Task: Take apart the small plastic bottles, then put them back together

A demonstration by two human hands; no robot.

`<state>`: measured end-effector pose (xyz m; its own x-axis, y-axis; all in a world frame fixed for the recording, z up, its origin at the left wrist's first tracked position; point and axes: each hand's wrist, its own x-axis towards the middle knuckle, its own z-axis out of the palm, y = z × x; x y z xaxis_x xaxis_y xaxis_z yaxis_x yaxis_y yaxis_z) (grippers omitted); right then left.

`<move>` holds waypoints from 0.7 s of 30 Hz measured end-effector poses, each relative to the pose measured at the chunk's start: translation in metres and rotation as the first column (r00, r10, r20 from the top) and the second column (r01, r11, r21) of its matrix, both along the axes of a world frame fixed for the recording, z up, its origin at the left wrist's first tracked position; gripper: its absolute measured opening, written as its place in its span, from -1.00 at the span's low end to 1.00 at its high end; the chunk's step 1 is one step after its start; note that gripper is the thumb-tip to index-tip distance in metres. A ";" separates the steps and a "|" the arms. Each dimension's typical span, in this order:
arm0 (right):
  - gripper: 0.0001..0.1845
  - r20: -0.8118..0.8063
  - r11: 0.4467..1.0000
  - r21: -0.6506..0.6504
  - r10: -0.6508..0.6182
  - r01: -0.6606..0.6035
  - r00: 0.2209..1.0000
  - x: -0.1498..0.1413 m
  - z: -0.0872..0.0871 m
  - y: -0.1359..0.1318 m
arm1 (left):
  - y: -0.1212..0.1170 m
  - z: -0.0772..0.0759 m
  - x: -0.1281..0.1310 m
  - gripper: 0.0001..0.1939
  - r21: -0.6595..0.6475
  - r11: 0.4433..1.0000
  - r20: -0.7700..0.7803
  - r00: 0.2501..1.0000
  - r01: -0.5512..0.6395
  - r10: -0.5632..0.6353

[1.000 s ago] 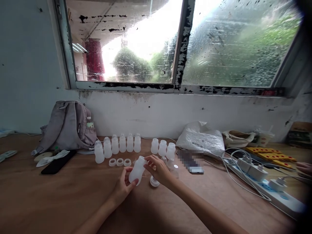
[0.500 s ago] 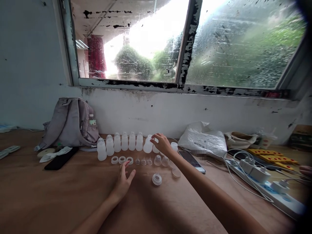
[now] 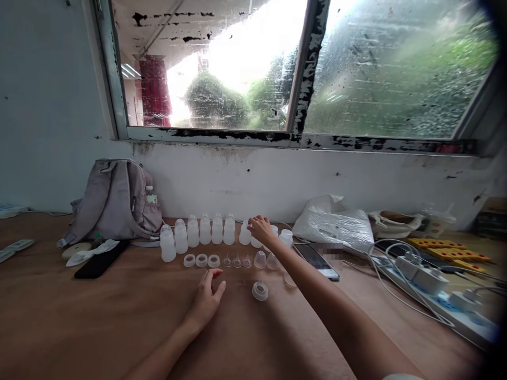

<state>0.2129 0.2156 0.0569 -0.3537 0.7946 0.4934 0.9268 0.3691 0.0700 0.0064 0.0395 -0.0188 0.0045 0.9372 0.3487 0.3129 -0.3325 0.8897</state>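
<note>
My right hand (image 3: 261, 229) reaches to the back row, its fingers curled around the top of a frosted baby bottle (image 3: 255, 243) and partly hiding it. Beside it stands an uncapped baby bottle (image 3: 243, 235); several capped baby bottles (image 3: 205, 231) stand further left. My left hand (image 3: 208, 295) hovers over the table with fingers loosely bent and apart, holding nothing. In front of the bottles are three white collar rings (image 3: 202, 264), three clear nipples (image 3: 236, 265) and clear domed caps (image 3: 260, 264). A ring with a nipple in it (image 3: 260, 295) lies nearer me.
A phone (image 3: 317, 261) lies right of the bottles, with a silvery plastic bag (image 3: 336, 227) behind it. Power strips with plugs and cables (image 3: 428, 295) run along the right. At the left are a grey backpack (image 3: 114, 200) and a black pouch (image 3: 101, 261).
My right hand has moved slightly right, from one uncapped bottle to the bottle beside it. My left hand has drawn back a little from the rings, and the view has shifted slightly.
</note>
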 end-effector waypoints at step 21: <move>-0.67 -0.247 0.982 -0.156 0.065 -0.106 0.967 0.010 -0.070 -0.163 | -0.009 0.002 0.004 -0.83 0.118 0.993 -0.183 0.983 0.019 0.003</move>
<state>0.2226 0.0524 -0.0131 -0.3114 0.8449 0.4349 0.8733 0.4349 -0.2195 0.0101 0.0304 -0.0165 0.0853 0.8889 0.4501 0.4635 -0.4353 0.7718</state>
